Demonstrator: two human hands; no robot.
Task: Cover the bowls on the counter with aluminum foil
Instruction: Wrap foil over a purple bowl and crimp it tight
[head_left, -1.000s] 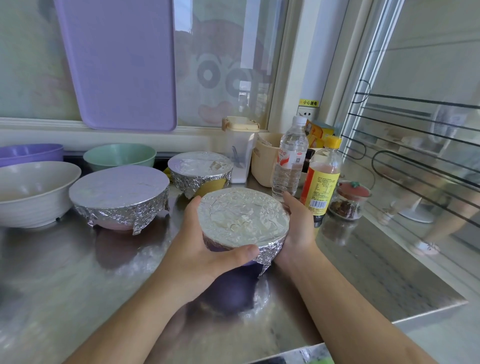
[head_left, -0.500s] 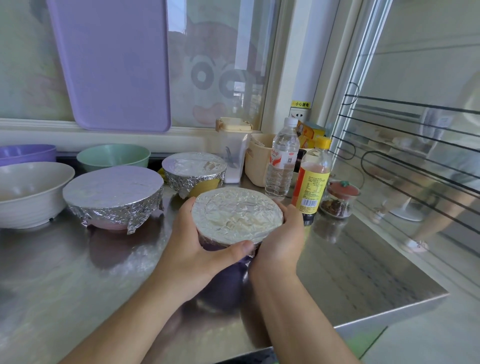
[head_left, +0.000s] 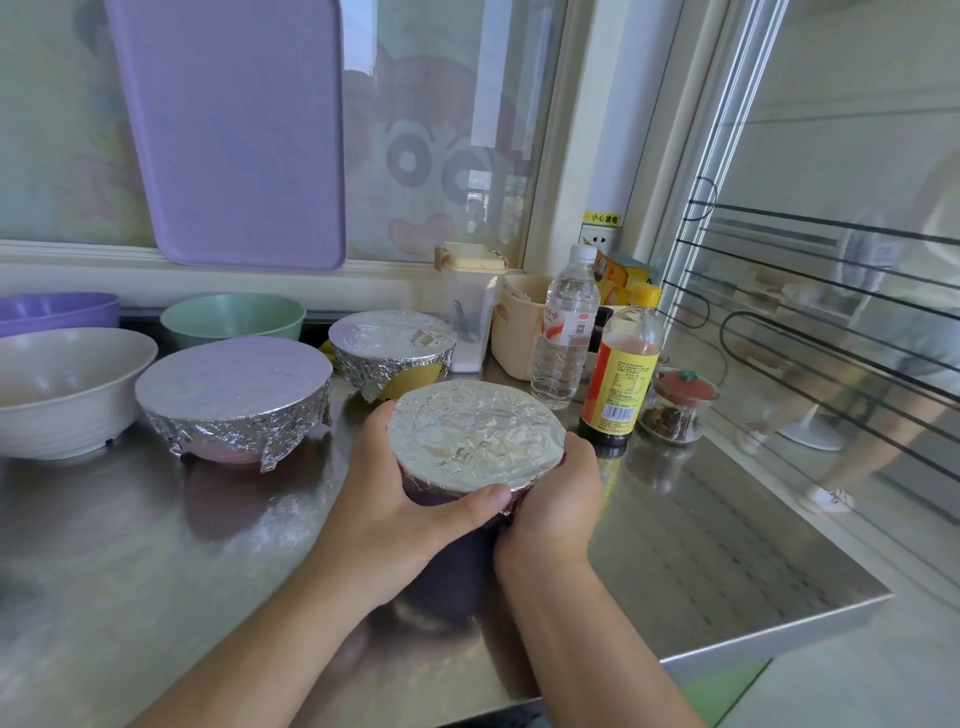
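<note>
A dark purple bowl topped with crinkled foil (head_left: 475, 434) stands on the steel counter (head_left: 717, 545) in front of me. My left hand (head_left: 400, 499) wraps its left side, thumb curled along the near rim. My right hand (head_left: 558, 499) cups its right side, fingers hidden behind the bowl. Two other foil-covered bowls stand behind: a wide pink one (head_left: 234, 392) and a yellow one (head_left: 392, 345). Uncovered are a white bowl (head_left: 67, 389), a green bowl (head_left: 234, 317) and a purple bowl (head_left: 57, 309).
A water bottle (head_left: 566, 332), a yellow-capped sauce bottle (head_left: 623, 369), a small spice jar (head_left: 678, 400), a clear canister (head_left: 470, 306) and a beige container (head_left: 519, 332) crowd the back right. A purple board (head_left: 234, 130) leans on the window. The counter edge runs at the right.
My right hand slid from the bowl's far right side down round its near right side. The foil skirt that hung at the near right is now pressed in under my hands.
</note>
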